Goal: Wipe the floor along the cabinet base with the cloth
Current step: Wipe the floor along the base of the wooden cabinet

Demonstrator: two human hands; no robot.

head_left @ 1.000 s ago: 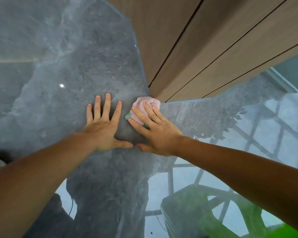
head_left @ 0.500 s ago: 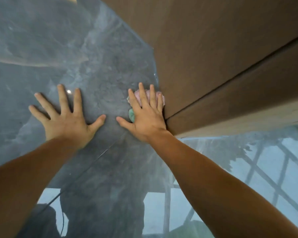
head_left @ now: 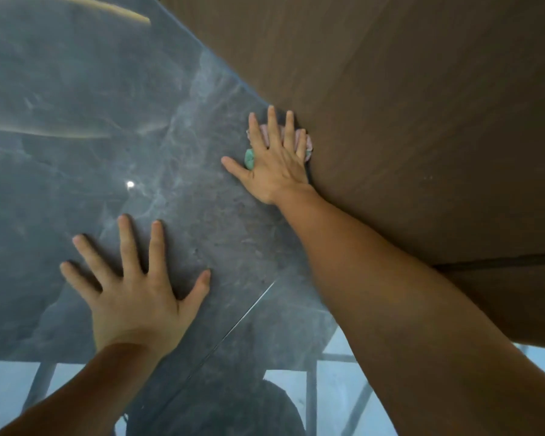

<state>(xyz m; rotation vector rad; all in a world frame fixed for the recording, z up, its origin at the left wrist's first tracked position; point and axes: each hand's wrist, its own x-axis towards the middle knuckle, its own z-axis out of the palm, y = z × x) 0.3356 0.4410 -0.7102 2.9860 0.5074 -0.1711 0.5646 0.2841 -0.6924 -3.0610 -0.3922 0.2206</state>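
Observation:
A small pink cloth [head_left: 308, 143] with a green patch lies on the glossy dark grey floor [head_left: 208, 215], right against the base of the brown wooden cabinet [head_left: 406, 121]. My right hand [head_left: 276, 166] presses flat on the cloth, fingers spread, and covers most of it. My left hand [head_left: 139, 291] rests flat on the floor with fingers spread, nearer to me and to the left, holding nothing.
The cabinet fills the upper right and overhangs my right forearm. A thin tile joint [head_left: 249, 309] runs diagonally across the floor between my arms. The polished floor mirrors window bars [head_left: 328, 372] at the bottom and ceiling lights [head_left: 129, 184] at the left.
My right hand slid the cloth farther along the cabinet base, away from me. My left hand stayed behind, flat on the floor, and the view moved forward along the cabinet.

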